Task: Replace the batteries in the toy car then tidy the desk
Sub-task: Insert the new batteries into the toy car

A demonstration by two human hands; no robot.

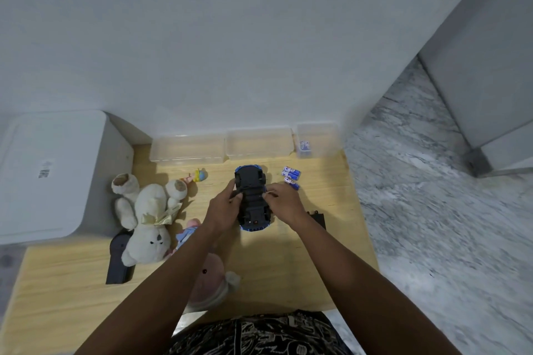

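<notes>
Nearest the person, at the front edge of the wooden worktop (288, 274), a pink soft toy (212, 282) lies partly under the left forearm. To its left sits a white plush bear (150, 219) on its back, overlapping a black flat object (119, 259), with a small blue-and-pink doll (186, 232) tucked between the bear and the left arm. Further in, at the middle of the worktop, the toy car (253, 199) lies upside down, its black underside and wheels facing up and its blue body showing at both ends. The left hand (222, 206) grips the car's left flank, fingers curled over the edge onto the underside. The right hand (284, 204) holds the opposite flank, its thumb and fingertips pinched together at the car's edge; what they pinch is too small to tell. So the car sits squarely between both hands. Just right of the right wrist lies a black cover piece (318, 217). Beyond the right hand, near the car's far end, several blue batteries (291, 177) lie loose on the worktop. A small colourful figure (197, 176) lies left of the car. Along the wall stand three clear plastic boxes (256, 143); the rightmost, smaller one holds something blue. A white bin (49, 176) stands at the far left.
</notes>
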